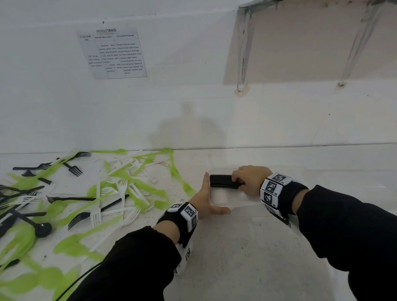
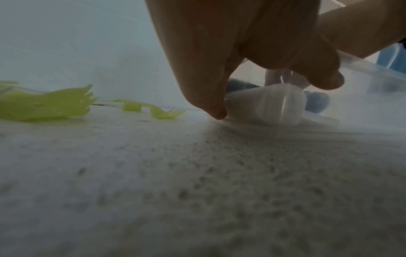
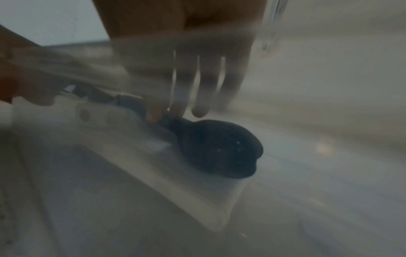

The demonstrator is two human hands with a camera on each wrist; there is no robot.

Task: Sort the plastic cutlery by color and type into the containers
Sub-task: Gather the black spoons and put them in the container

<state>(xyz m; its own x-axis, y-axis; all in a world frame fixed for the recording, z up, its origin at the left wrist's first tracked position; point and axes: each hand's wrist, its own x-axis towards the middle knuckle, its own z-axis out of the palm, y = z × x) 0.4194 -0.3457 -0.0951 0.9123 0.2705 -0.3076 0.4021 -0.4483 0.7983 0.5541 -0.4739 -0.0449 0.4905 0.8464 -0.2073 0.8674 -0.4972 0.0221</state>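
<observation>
a: two hands on one job. our right hand (image 1: 250, 180) pinches a bundle of black spoons (image 1: 223, 181) by the handles, bowls pointing away from the fingertips, already down inside the clear container (image 1: 226, 200).

b: and our left hand (image 1: 206, 199) lies flat and straight-fingered against the container's wall, on the side opposite the grip, clasping nothing.

a: we keep that brace firm, i'd say, so the light container can't slide as we let go.

b: we lay the spoons flat along the wall before the fingers part. the loose cutlery pile (image 1: 82, 195) lies well beyond the bracing hand.
</observation>
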